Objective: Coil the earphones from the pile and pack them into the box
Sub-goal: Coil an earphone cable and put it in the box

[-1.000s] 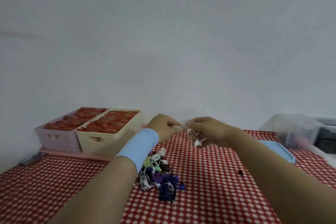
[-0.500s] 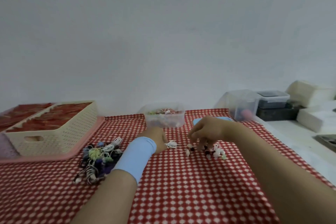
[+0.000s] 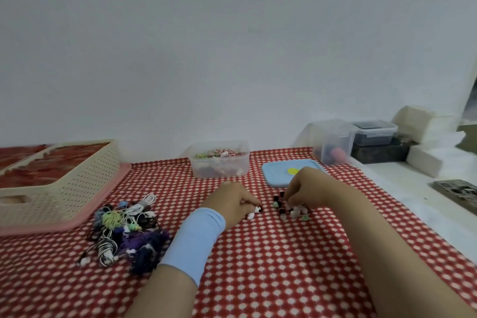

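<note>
- Earphones pile point(image 3: 124, 227) sits on the red checked tablecloth point(image 3: 271, 266), left of both hands and right beside the cream basket point(image 3: 59, 188), pretty much a tangle of white, purple, black and green cords.
- Left hand point(image 3: 232, 201), blue wristband below it, is curled down on the cloth, pinching a small white earbud piece point(image 3: 254, 213). Can't really make out any cord.
- Right hand point(image 3: 307, 188) is closed over a scatter of little ear tips point(image 3: 294, 210); fingertips look pinched, but whether it has actually grabbed one, can't tell.
- Clear box point(image 3: 219, 162) further back already has coiled stuff in it, and its blue lid point(image 3: 278, 173) lies off, just beside the right hand.
- My guess: mid-cycle, fiddling with tips rather than coiling.
- Next up probably means going back to the pile, teasing one set free without dragging the rest, then winding it.
</note>
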A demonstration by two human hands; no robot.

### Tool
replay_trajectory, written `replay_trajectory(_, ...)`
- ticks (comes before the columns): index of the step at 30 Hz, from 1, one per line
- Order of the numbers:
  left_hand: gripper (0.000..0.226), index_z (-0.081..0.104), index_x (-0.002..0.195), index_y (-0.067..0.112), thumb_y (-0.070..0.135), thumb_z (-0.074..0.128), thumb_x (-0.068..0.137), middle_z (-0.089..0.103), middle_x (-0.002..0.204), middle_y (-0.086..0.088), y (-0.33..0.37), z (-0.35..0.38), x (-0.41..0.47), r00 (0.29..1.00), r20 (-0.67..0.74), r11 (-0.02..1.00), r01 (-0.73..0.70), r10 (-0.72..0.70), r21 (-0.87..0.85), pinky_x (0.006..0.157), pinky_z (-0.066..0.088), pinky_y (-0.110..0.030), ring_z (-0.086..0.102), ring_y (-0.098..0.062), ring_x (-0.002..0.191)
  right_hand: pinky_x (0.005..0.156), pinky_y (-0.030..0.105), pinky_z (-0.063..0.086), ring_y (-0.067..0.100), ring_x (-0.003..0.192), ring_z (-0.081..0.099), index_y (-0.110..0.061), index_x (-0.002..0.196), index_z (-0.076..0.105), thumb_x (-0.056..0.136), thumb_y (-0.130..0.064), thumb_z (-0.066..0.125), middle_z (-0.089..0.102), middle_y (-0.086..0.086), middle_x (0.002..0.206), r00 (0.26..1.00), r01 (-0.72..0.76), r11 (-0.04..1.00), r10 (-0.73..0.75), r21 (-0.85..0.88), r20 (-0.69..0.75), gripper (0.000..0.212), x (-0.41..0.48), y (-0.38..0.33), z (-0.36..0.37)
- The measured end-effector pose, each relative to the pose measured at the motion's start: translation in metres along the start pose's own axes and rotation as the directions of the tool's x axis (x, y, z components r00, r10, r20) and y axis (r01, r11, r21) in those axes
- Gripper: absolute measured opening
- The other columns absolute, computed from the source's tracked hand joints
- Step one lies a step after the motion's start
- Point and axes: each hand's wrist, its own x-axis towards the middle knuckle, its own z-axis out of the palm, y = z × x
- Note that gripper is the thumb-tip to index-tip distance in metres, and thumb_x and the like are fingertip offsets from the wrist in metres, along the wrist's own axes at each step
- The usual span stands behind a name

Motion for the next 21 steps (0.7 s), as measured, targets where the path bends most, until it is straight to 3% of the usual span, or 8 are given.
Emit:
replay_trajectory(3, 0.020, 0.075, 0.110, 0.033, 0.030, 0.066, 0.092, 0.066, 0.115, 0.011, -0.004, -0.001, -0.006, 1.000, -0.014, 0.997, -0.014, 0.013, -0.071, 0.099, 0.043, -0.027, 0.055, -0.008, 0.106, 0.078, 0.028, 0.057, 0.013, 0.085, 0.068, -0.025, 0.087, 0.083, 0.080, -0.029, 0.082, 0.076, -0.005, 0.085, 0.998, -0.053, 0.998, 0.052, -0.043, -0.018, 0.009, 0.001, -0.001, 0.000)
replay_trajectory(6, 0.017, 0.076, 0.105, 0.032, 0.029, 0.069, 0.090, 0.067, 0.109, 0.015, -0.005, 0.000, -0.011, 0.998, -0.059, 0.990, -0.013, 0.005, -0.141, 0.091, 0.043, -0.020, 0.056, -0.001, 0.097, 0.084, 0.033, 0.058, 0.018, 0.087, 0.068, -0.016, 0.095, 0.079, 0.085, -0.037, 0.076, 0.074, 0.002, 0.090, 0.990, -0.136, 0.984, 0.129, -0.117, -0.065, 0.024, 0.004, -0.002, 0.002)
replay_trajectory(9, 0.015, 0.075, 0.104, 0.030, 0.030, 0.067, 0.091, 0.067, 0.102, 0.019, -0.006, 0.003, -0.013, 0.993, -0.113, 0.974, -0.002, -0.025, -0.226, 0.078, 0.039, -0.009, 0.056, 0.005, 0.091, 0.083, 0.033, 0.060, 0.017, 0.083, 0.070, -0.019, 0.092, 0.081, 0.086, -0.031, 0.077, 0.075, 0.001, 0.086, 0.991, -0.132, 0.988, 0.129, -0.084, -0.040, 0.014, 0.000, -0.003, 0.002)
replay_trajectory(12, 0.014, 0.071, 0.106, 0.029, 0.029, 0.064, 0.093, 0.066, 0.101, 0.018, -0.006, 0.006, -0.014, 0.983, -0.170, 0.942, 0.010, -0.071, -0.336, 0.081, 0.041, -0.011, 0.058, 0.004, 0.094, 0.075, 0.026, 0.058, 0.014, 0.081, 0.070, -0.024, 0.085, 0.082, 0.085, -0.022, 0.078, 0.076, -0.003, 0.082, 0.995, -0.086, 0.996, 0.085, -0.031, -0.053, 0.005, -0.006, -0.006, 0.001)
replay_trajectory(14, 0.013, 0.068, 0.106, 0.027, 0.026, 0.063, 0.095, 0.068, 0.096, 0.018, -0.005, 0.004, -0.015, 0.972, -0.206, 0.879, 0.001, -0.113, -0.477, 0.087, 0.045, -0.016, 0.062, 0.003, 0.095, 0.073, 0.022, 0.054, 0.011, 0.084, 0.069, -0.025, 0.089, 0.081, 0.087, -0.017, 0.075, 0.076, -0.006, 0.088, 0.990, -0.028, 0.998, 0.035, 0.054, -0.133, 0.010, -0.008, -0.012, 0.002)
replay_trajectory(16, 0.012, 0.065, 0.103, 0.030, 0.021, 0.061, 0.096, 0.073, 0.086, 0.016, -0.003, 0.003, -0.017, 0.967, -0.220, 0.810, -0.025, -0.130, -0.586, 0.081, 0.048, -0.014, 0.066, 0.005, 0.086, 0.066, 0.018, 0.051, 0.007, 0.077, 0.067, -0.027, 0.097, 0.078, 0.089, -0.018, 0.073, 0.075, -0.008, 0.092, 0.980, 0.064, 0.971, -0.018, 0.229, -0.200, 0.012, -0.009, -0.021, 0.006)
replay_trajectory(18, 0.016, 0.064, 0.102, 0.034, 0.019, 0.059, 0.097, 0.075, 0.083, 0.011, -0.003, 0.001, -0.018, 0.964, -0.234, 0.773, -0.054, -0.124, -0.632, 0.069, 0.047, -0.013, 0.065, 0.008, 0.075, 0.052, 0.016, 0.045, 0.007, 0.057, 0.061, -0.025, 0.098, 0.076, 0.091, -0.018, 0.073, 0.073, -0.008, 0.078, 0.976, 0.139, 0.881, -0.043, 0.452, -0.216, 0.011, -0.013, -0.032, 0.010)
replay_trajectory(21, 0.017, 0.066, 0.102, 0.031, 0.017, 0.060, 0.096, 0.074, 0.087, 0.011, -0.005, -0.001, -0.018, 0.962, -0.244, 0.729, -0.079, -0.124, -0.680, 0.068, 0.047, -0.010, 0.062, 0.013, 0.067, 0.045, 0.021, 0.037, 0.010, 0.047, 0.048, -0.014, 0.095, 0.077, 0.094, -0.016, 0.069, 0.065, -0.008, 0.058, 0.986, 0.150, 0.733, -0.062, 0.664, -0.155, 0.008, -0.015, -0.041, 0.018)
